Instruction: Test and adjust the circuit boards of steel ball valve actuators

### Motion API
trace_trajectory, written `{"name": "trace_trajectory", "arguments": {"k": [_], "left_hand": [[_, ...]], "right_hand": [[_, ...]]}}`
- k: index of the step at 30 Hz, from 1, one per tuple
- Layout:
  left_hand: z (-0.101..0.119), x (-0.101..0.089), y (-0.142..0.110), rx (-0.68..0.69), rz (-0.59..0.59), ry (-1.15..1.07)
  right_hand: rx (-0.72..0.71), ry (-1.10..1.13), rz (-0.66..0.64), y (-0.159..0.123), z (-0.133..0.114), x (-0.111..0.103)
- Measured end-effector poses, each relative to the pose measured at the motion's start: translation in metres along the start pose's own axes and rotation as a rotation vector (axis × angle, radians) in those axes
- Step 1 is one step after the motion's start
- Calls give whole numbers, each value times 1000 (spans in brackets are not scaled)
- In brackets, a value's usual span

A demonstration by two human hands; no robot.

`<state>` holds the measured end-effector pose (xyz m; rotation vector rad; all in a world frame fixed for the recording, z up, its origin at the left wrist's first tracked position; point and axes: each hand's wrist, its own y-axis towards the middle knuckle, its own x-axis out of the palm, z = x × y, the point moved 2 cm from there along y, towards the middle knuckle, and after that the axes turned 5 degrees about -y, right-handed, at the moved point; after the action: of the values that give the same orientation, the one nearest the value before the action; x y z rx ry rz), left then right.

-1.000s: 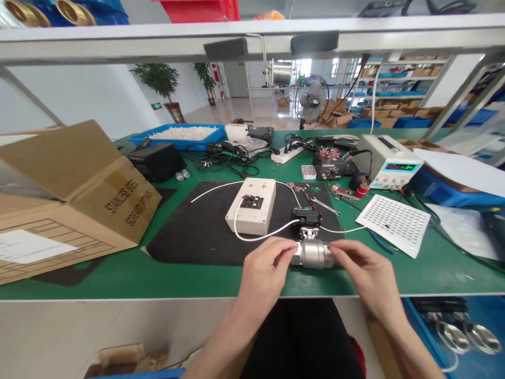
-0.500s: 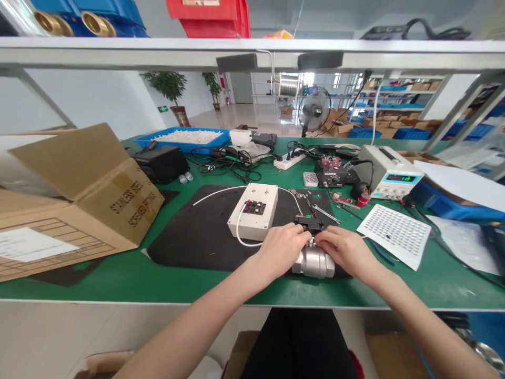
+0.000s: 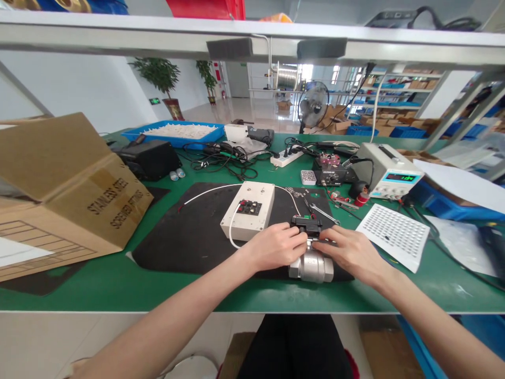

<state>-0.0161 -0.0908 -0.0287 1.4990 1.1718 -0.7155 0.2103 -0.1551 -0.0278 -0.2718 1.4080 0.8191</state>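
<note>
Near the bench's front edge lies a silver metal ball valve (image 3: 311, 267), with a black actuator housing (image 3: 306, 225) at its far side, a small green terminal strip on the housing's top. From the left, my left hand (image 3: 279, 245) has its fingers bent and closed at the neck where housing and valve meet. My right hand (image 3: 351, 253) closes on the same neck from the right, thumb and fingertips close together. What the fingertips pinch there is mostly hidden. To the left of the hands sits a beige control box (image 3: 248, 210) with a white cable and red and black switches.
A black mat (image 3: 173, 237) lies under the work. An open carton (image 3: 98, 205) stands at left. A wrench (image 3: 325, 213), a white perforated sheet (image 3: 394, 234) and a power supply (image 3: 389, 171) are to the right. Cables and a blue tray (image 3: 173, 131) lie behind; a shelf (image 3: 158, 42) hangs overhead.
The view has tilted down and shifted slightly. My right fingers have straightened and moved a little along the neck; my left fingers are slightly lower, exposing more of the black housing.
</note>
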Motion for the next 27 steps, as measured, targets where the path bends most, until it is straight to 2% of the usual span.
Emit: {"name": "trace_trajectory", "arguments": {"k": [8,12,15,18,20,22,23,25,27], "left_hand": [[-3,7,-4,-17,78,-15],[2,-6,-14,-93,105,-41],[23,-19,-40,-318,203,-120],[55,-20,-75,-729,471,-191],[77,-11,-92,-919,546,-211],[92,1,-102,-1100,555,-198],[96,5,-104,-1143,543,-169],[99,12,-104,-1138,520,-103],[96,13,-100,-1034,524,-57]], "right_hand": [[46,66,-44,2,4,7],[65,100,-44,-2,5,2],[129,254,27,-6,15,-4],[319,310,135,8,43,1],[473,215,98,29,71,15],[582,21,-101,55,101,39],[600,-18,-151,69,114,51],[608,-64,-219,92,135,76],[603,-97,-283,109,148,98]]}}
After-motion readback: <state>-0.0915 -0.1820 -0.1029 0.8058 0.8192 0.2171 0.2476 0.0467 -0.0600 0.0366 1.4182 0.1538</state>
